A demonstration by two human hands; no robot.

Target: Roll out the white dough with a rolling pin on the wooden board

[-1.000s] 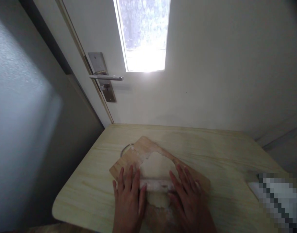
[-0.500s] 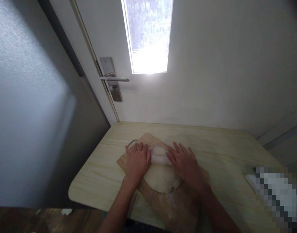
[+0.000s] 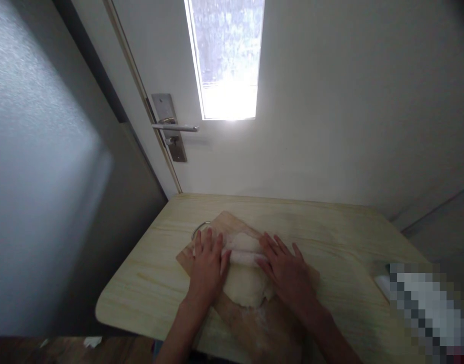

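A pale sheet of dough (image 3: pixel 245 283) lies on a floured wooden cutting board (image 3: pixel 271 328) on a light wood table (image 3: pixel 341 242). A white rolling pin (image 3: pixel 244 257) lies across the dough's far part. My left hand (image 3: pixel 208 268) presses flat on the pin's left end, fingers stretched out and pointing away from me. On the pin's right end rests my right hand (image 3: pixel 288 270), also flat with fingers spread. Both palms cover the pin's ends; only its middle shows.
A metal ring handle (image 3: pixel 200 230) sticks out at the board's far left corner. Behind the table stand a white door with a lever handle (image 3: pixel 174 128) and a bright narrow window (image 3: pixel 227 60). A blurred-out patch (image 3: pixel 425 303) sits at the table's right edge.
Both hands pushed the rolling pin away from me over the dough, from its near edge to its far part, then drew back slightly. The dough now shows on the near side of the pin.
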